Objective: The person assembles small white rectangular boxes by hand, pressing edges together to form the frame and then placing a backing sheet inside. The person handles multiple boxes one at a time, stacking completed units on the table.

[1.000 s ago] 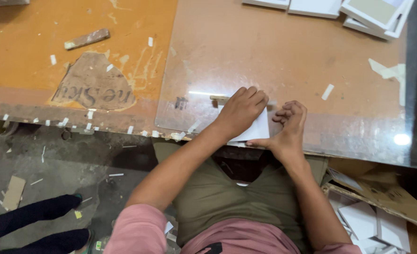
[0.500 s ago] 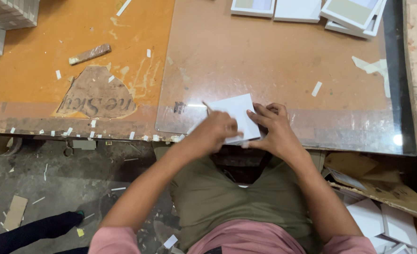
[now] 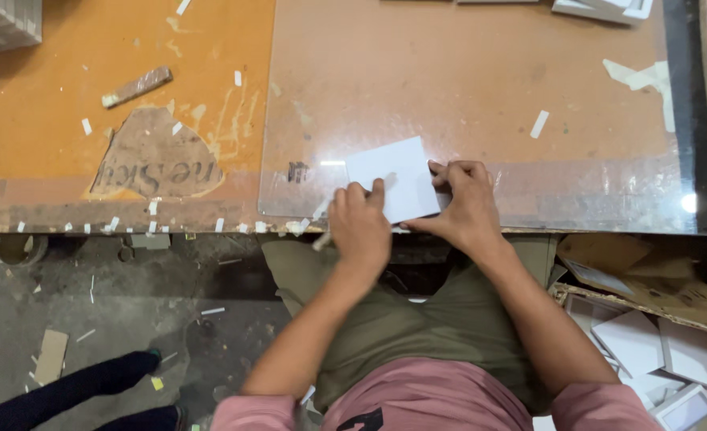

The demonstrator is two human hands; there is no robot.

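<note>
A white card square (image 3: 392, 174) lies flat on the glass sheet (image 3: 481, 96) near the table's front edge. My left hand (image 3: 360, 227) rests on its lower left corner and grips a thin stick-like tool that pokes out down-left below the fist. Fingers of my right hand (image 3: 467, 203) press down on the card's right edge. Both forearms reach up from my lap over the table edge.
The orange worktop (image 3: 66, 88) on the left carries a torn brown patch, a small wooden block (image 3: 136, 86) and paper scraps. White boxes (image 3: 601, 8) sit at the far edge. Cardboard and white cards (image 3: 649, 343) lie in a pile at lower right. A person's dark leg (image 3: 74, 391) shows at lower left.
The white card has slid up and out from under my hands and now lies mostly uncovered. My left hand drew back toward the table edge; my right hand shifted to the card's right side.
</note>
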